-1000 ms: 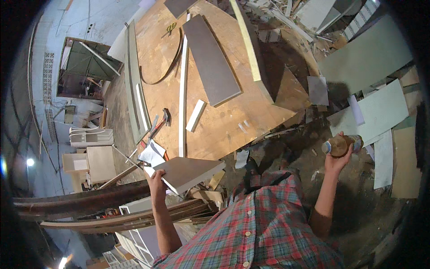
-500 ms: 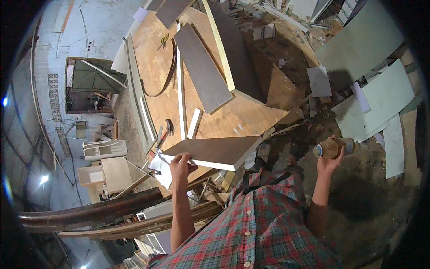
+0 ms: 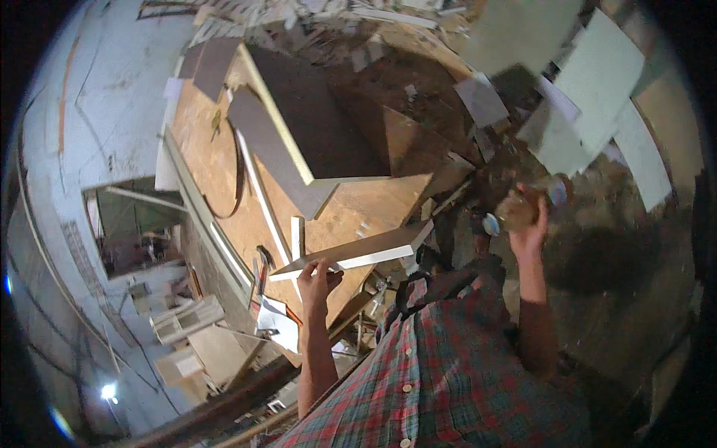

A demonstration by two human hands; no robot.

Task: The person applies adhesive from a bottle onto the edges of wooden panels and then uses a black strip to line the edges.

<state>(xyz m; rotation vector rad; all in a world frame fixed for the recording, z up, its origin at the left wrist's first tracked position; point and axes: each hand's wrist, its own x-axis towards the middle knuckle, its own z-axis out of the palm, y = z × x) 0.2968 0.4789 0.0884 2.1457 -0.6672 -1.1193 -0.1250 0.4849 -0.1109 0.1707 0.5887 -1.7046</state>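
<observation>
A rough carpentry workshop is shown. A large plywood tabletop is loaded with cut boards, a grey panel and white strips, while pale board offcuts and scrap wood are scattered over the dirt floor.

Left hand raised, its grip closed from below; right hand lifted, fingers curled shut.

Small brownish rounded object in the right hand: motion-blurred, kind unclear. Left hand covers part of the flat white-edged board; grip underneath hidden. Scrap heap at the top edge cut off, pieces indistinct.
</observation>
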